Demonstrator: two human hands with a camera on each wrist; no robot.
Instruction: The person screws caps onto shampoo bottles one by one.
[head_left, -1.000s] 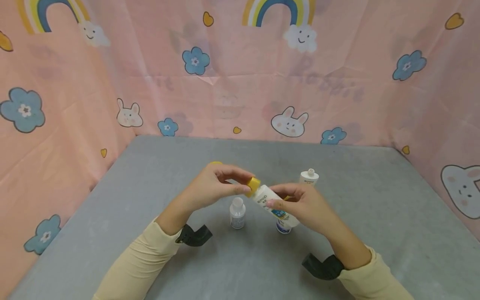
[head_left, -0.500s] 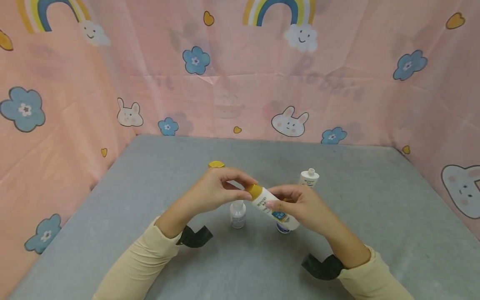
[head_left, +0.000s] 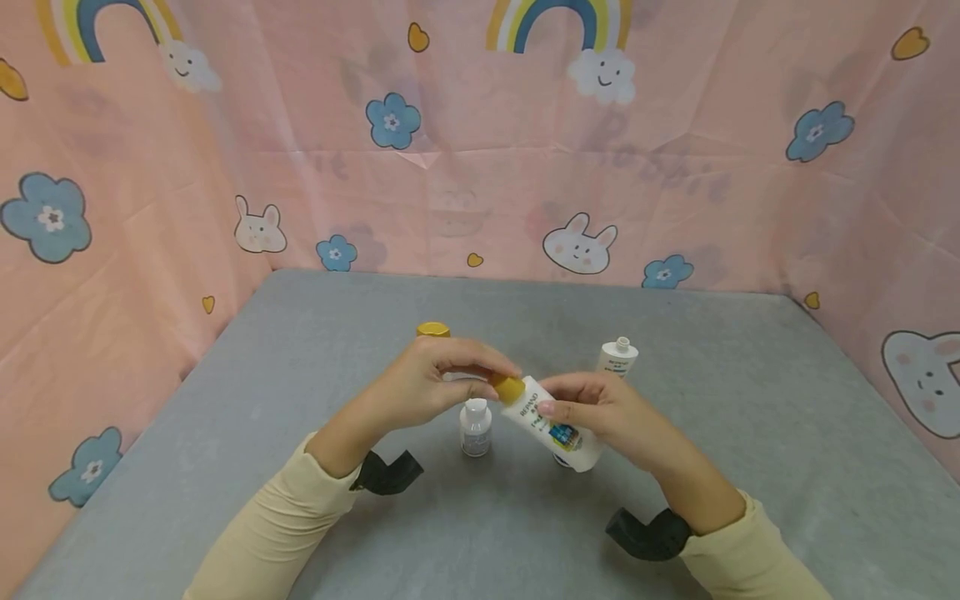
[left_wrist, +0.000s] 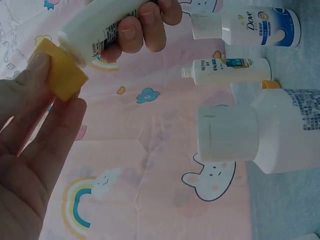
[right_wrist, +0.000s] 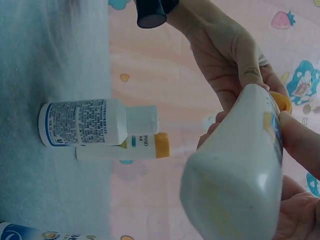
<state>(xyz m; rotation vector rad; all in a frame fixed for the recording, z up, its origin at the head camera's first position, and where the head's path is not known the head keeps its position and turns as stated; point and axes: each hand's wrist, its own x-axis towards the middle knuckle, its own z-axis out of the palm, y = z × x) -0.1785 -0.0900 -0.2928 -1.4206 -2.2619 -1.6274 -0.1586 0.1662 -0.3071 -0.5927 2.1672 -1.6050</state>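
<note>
Over the table, my right hand (head_left: 615, 412) grips a white bottle (head_left: 534, 410) with a blue and yellow label, its thumb across the front. The bottle leans, its top pointing up and left. My left hand (head_left: 420, 383) pinches the bottle's yellow cap (head_left: 510, 389) between thumb and fingers. In the left wrist view the cap (left_wrist: 62, 72) sits at the bottle's top end. Seen from the right wrist, the base of the held bottle (right_wrist: 227, 200) faces the camera. Below the hands stands a small white-capped bottle (head_left: 476, 429).
Behind the right hand stands an uncapped white bottle (head_left: 618, 357), with a loose yellow cap (left_wrist: 271, 84) near its base. A yellow-capped bottle (head_left: 433, 330) is partly hidden behind the left hand. A blue and white Dove bottle (left_wrist: 260, 25) stands mostly behind the held one.
The yellow cap has come down against the bottle's shoulder, covering the neck that showed earlier. The held bottle has turned, and its label now faces the head camera more fully.
</note>
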